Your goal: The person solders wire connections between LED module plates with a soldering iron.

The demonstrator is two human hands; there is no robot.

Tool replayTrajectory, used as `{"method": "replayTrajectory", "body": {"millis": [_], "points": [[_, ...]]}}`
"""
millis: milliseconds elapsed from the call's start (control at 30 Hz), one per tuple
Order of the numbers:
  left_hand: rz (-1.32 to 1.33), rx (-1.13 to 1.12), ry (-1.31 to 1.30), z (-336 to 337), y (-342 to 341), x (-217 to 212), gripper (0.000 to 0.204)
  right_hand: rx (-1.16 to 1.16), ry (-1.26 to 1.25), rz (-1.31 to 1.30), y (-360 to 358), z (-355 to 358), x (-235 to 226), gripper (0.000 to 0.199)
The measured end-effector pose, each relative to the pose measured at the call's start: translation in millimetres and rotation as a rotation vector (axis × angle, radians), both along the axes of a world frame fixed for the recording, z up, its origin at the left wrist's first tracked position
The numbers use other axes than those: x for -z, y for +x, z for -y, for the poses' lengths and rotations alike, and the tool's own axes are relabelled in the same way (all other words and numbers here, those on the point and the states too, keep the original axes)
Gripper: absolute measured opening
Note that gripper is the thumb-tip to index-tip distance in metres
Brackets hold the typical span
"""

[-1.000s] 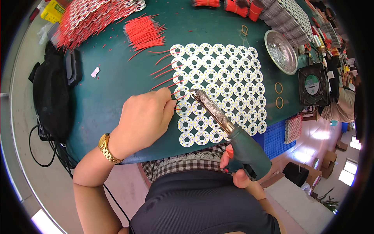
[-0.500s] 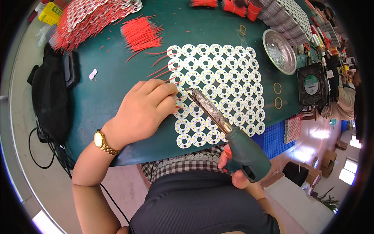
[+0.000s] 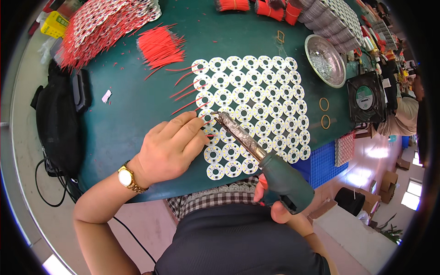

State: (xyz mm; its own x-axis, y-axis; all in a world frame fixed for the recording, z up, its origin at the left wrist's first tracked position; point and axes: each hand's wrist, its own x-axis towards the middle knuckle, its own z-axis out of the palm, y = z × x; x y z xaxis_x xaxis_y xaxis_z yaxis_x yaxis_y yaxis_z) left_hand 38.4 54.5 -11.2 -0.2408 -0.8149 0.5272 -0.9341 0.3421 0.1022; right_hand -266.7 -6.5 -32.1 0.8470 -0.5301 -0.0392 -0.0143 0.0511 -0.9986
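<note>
My left hand reaches over the left edge of a panel of round white LED boards. Its thumb and fingers pinch a thin red wire at one ring in the left column. My right hand grips the green handle of a soldering gun. The gun's tip meets the board close to my left fingertips; the exact contact is too small to tell. Several red wires stick out leftward from the rings above my left hand.
A bundle of red wires lies beyond the panel, beside a pile of wired boards. At right are a metal bowl, two rubber bands and a black fan. A black bag sits at left.
The whole view has shifted slightly. My left hand has moved a little toward me along the panel's left edge, uncovering more red wire. The soldering gun's tip stays near the same ring.
</note>
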Motion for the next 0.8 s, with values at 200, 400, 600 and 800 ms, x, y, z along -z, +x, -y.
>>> {"method": "replayTrajectory", "body": {"millis": [200, 400, 600, 800], "points": [[-0.008, -0.004, 0.008, 1, 0, -3, 0.022, 0.002, -0.02, 0.0, 7, -1, -2, 0.068], [-0.015, -0.042, -0.013, 1, -3, 0, 0.02, 0.1, 0.145, -0.009, 13, -10, -3, 0.073], [-0.006, -0.021, 0.001, 2, -3, -2, 0.019, 0.117, 0.275, -0.009, 6, -15, 11, 0.075], [0.014, -0.021, 0.015, 2, -2, -2, 0.021, 0.099, 0.029, -0.129, 13, -8, -3, 0.051]]}}
